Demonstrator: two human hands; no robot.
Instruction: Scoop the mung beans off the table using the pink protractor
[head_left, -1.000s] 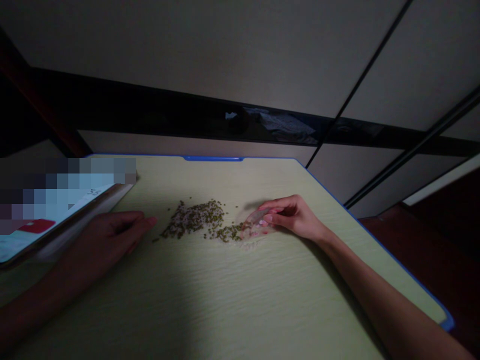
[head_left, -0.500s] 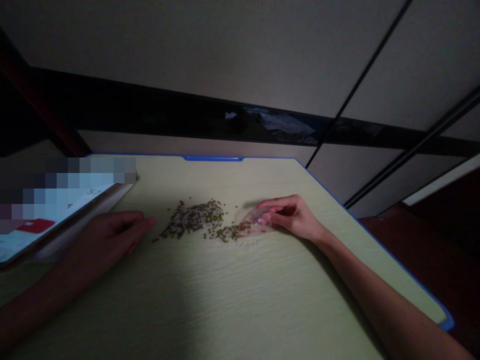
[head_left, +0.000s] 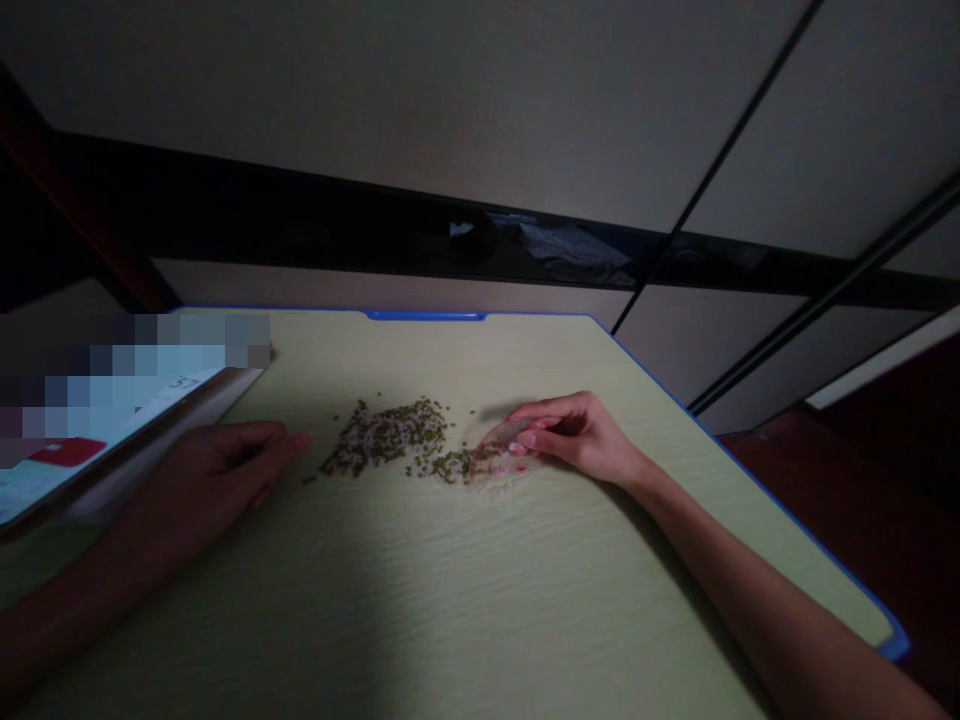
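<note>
A loose pile of small greenish-brown beans or seeds (head_left: pixel 390 435) is spread over the table, with pale grains or bits mixed in. At its right end lies a thin see-through plastic bag (head_left: pixel 495 455) with red marks. My right hand (head_left: pixel 589 440) pinches this bag between thumb and fingers, low over the tabletop. Some of the greenish grains touch or lie under the bag's left edge; I cannot tell which. Left of the pile rests my left hand (head_left: pixel 217 465), fingers curled and thumb pressed near them. Nothing shows in it, and it is apart from the pile.
The pale wood-grain table (head_left: pixel 480 590) has a blue rim and a blue handle strip (head_left: pixel 427 316) at its far edge. A slanted device with a lit screen (head_left: pixel 142 410), partly blurred out, stands at the left. Cabinet panels (head_left: pixel 375 100) rise behind the table.
My right hand has shifted slightly left, and the bag's edge now lies lower and a little further over the right end of the pile. My left hand has stayed in place.
</note>
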